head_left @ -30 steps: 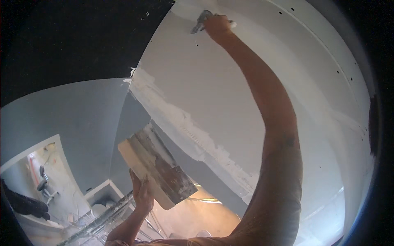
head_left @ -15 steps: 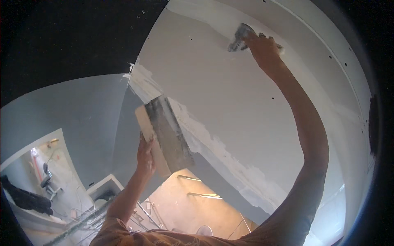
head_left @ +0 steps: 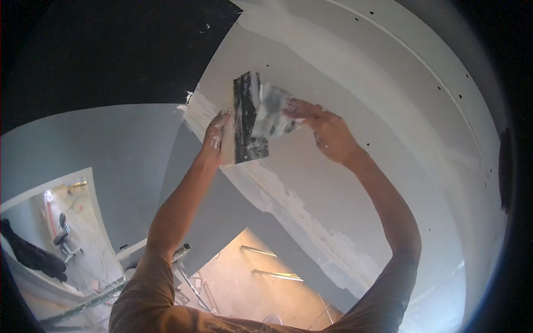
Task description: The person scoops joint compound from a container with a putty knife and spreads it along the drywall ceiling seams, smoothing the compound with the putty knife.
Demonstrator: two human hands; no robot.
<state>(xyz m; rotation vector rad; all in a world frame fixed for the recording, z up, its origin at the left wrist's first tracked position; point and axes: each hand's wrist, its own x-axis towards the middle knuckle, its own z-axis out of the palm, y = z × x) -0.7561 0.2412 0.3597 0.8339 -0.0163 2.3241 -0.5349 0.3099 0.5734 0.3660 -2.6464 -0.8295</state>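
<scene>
Right hand (head_left: 333, 134) and left hand (head_left: 214, 136) have come together | right, elbow bent, grasps small spatula (head_left: 271, 108), overlapping wide blade (head_left: 243, 125) | left, raised, clasps blade's pale back before left corner of plastered panel (head_left: 330, 186), partly hidden | far: doorway (head_left: 90, 230)

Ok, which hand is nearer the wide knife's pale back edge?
Left. The left hand grips the pale back edge; the right hand is off to the right, beyond the dark blade, holding the smaller knife.

Brown short-sleeved shirt (head_left: 145, 294); bare hands (head_left: 214, 133), smudged.
</scene>
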